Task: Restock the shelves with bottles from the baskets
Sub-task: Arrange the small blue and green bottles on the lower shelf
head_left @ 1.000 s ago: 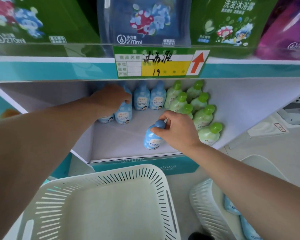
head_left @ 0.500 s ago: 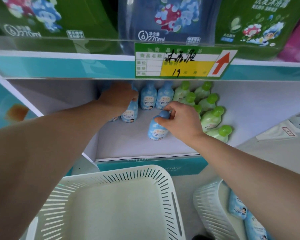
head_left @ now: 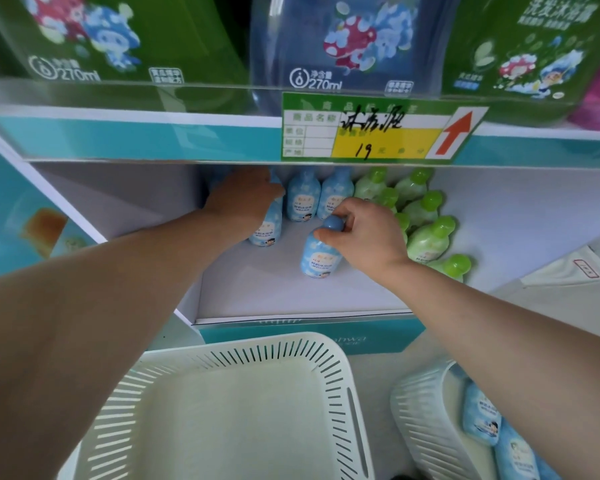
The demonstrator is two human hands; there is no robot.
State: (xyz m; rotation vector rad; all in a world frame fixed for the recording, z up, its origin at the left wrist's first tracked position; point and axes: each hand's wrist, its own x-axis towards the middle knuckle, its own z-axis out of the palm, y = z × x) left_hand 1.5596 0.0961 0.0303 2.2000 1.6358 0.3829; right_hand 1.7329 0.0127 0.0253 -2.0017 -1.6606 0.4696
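Nearest, at 6 o'clock, sits a white slotted basket (head_left: 243, 344). A second basket (head_left: 416, 407) at 4 o'clock holds spare blue bottles (head_left: 478, 420). Beyond, on the lower shelf (head_left: 291, 299), the right hand (head_left: 364, 233) pinches the cap of a standing blue bottle (head_left: 321, 259) near 12 o'clock, just in front of the blue row. At 11 o'clock the left hand (head_left: 243, 199) covers another blue bottle (head_left: 265, 233). Its fingers are hidden, so its grip cannot be told. Green bottles (head_left: 426, 237) line up at 1 o'clock. Placing appears under way. The next move likely calls for nudging this bottle back into line and then letting go.
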